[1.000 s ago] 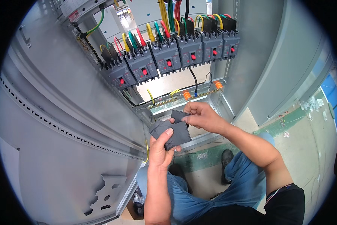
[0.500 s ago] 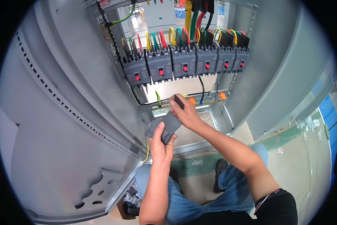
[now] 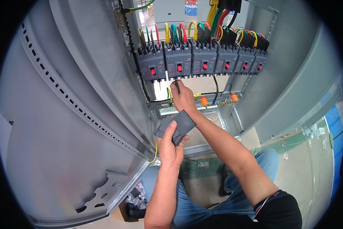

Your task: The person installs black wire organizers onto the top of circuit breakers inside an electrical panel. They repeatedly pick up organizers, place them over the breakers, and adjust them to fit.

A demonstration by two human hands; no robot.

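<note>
My left hand point(image 3: 171, 150) grips a fanned stack of flat dark-grey phase barriers point(image 3: 184, 123), its thumb across the top one. My right hand point(image 3: 184, 98) reaches forward, pinching a single thin phase barrier point(image 3: 177, 86) held edge-on. That barrier's upper end is at the underside of the second circuit breaker point(image 3: 179, 57) from the left; whether it sits in a slot there cannot be made out. Beside it on the left is the leftmost circuit breaker point(image 3: 151, 63). Both are grey with red toggles, part of a row of several across the cabinet.
Yellow, green and red cables point(image 3: 217, 15) enter the breakers from above, between black barriers point(image 3: 228, 37). Orange insulators point(image 3: 204, 101) and a drilled busbar point(image 3: 225, 103) lie below. A grey cabinet door point(image 3: 64, 145) stands left. An open box of bagged parts point(image 3: 135, 202) is by my left leg.
My right hand has moved from beside the stack up to the second breaker's underside, carrying one barrier. My left hand keeps its hold on the stack. The view has shifted slightly.
</note>
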